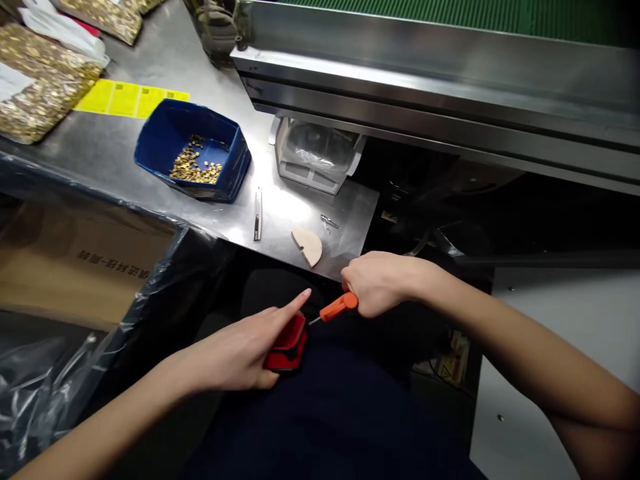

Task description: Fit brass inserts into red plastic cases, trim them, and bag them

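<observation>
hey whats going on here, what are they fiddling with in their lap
A person holds a small red object in the left hand, low over the lap, index finger stretched out. The right hand grips an orange-handled tool whose thin tip points at the red object. On the steel table above sit a blue bin with small gold parts, a tan half-round piece and a slim metal tool.

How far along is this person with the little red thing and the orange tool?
Done: nothing finished shows. In hand: the left hand grips a red block over the lap, while the right hand points an orange-handled tool at it. Left: small gold parts lie in the blue tray; more fill bags on the table.
</observation>
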Available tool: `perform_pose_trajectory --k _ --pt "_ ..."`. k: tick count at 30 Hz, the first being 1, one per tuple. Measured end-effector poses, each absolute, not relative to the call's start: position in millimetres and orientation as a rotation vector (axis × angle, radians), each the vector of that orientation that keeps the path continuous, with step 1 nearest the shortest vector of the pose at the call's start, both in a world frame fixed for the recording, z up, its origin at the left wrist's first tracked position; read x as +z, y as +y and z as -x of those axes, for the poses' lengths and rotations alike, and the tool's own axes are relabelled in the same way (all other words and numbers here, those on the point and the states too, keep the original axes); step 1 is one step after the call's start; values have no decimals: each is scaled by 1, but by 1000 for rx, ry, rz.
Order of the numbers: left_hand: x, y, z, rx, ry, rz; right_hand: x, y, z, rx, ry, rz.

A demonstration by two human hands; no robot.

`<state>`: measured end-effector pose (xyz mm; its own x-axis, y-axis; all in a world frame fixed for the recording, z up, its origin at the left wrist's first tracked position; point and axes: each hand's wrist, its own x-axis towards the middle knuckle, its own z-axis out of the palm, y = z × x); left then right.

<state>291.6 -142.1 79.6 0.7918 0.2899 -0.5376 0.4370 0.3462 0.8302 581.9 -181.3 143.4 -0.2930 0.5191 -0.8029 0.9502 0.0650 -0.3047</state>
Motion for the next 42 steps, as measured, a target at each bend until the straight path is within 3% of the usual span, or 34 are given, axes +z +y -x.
perform_pose_trajectory --k 4,7,11,16,21,31,38,40,42 --pt "55 -165 -279 128 920 -639 138 -228 -613 -1212 1887 -1623" --pt "38 -188 -277 277 1091 -357 118 -258 -647 -915 2042 -1858" --pt "34 -185 -284 208 1069 -615 63 -247 -698 -460 1859 -1902" --pt "48 -155 -279 -49 1009 -880 -19 -197 -747 -318 1733 -1913" --pt "55 -158 -274 40 1091 -782 -61 -188 -765 -255 1724 -1901" --pt "36 -156 -259 77 1174 -864 -66 -213 -759 -159 1707 -1985" --pt "39 -161 -241 167 1019 -708 -15 -238 -707 44 1612 -2375" --pt "45 -159 -236 214 984 -719 -3 -247 -676 -179 1624 -2678" --pt "52 -154 -233 253 952 -722 3 -250 -643 -608 1627 -2914"
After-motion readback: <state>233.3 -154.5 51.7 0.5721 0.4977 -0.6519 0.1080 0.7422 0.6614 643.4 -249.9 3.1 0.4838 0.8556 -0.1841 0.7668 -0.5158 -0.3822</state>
